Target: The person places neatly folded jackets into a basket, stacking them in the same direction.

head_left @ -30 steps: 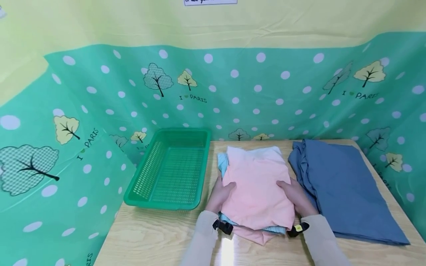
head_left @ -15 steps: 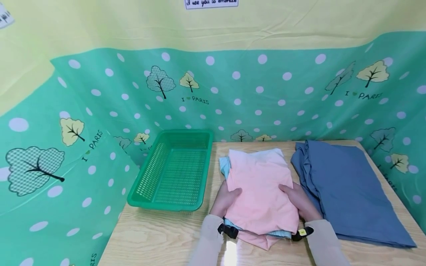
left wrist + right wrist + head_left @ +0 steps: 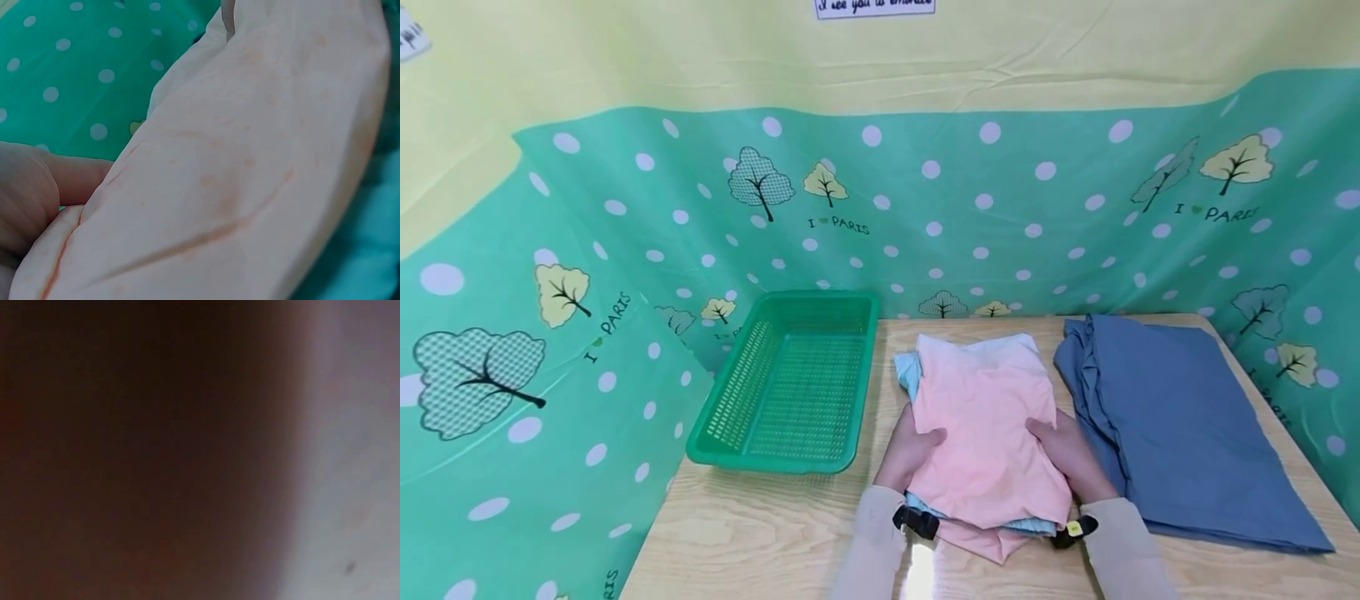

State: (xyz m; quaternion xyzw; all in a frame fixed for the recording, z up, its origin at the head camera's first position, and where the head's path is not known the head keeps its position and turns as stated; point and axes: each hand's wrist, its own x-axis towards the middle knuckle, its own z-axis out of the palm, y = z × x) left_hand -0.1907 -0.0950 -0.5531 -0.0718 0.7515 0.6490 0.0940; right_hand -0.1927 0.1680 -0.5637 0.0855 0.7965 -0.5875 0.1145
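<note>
A stack of folded clothes lies on the table, with a pale pink garment (image 3: 985, 425) on top. Light blue cloth (image 3: 907, 372) peeks out at its left and lower edges, and more pink cloth (image 3: 981, 537) sticks out at the near end. My left hand (image 3: 912, 450) grips the stack's left side, its thumb on top. On the opposite side my right hand (image 3: 1070, 450) holds the right edge, thumb also on top. Both hands' other fingers are hidden. The left wrist view shows pink fabric (image 3: 219, 156) close up beside the hand (image 3: 31, 194). Dark blur fills most of the right wrist view.
A green plastic basket (image 3: 868, 367) stands left of the stack. Folded dark blue cloth (image 3: 1187, 433) lies on the right, close beside my right hand. The wooden table (image 3: 737, 533) is bordered by a green and yellow printed curtain (image 3: 970, 183) at the back and sides.
The head view has shifted slightly. Both hands stay on the stack's sides; my left thumb lies a little nearer the body and further in over the pink cloth.
</note>
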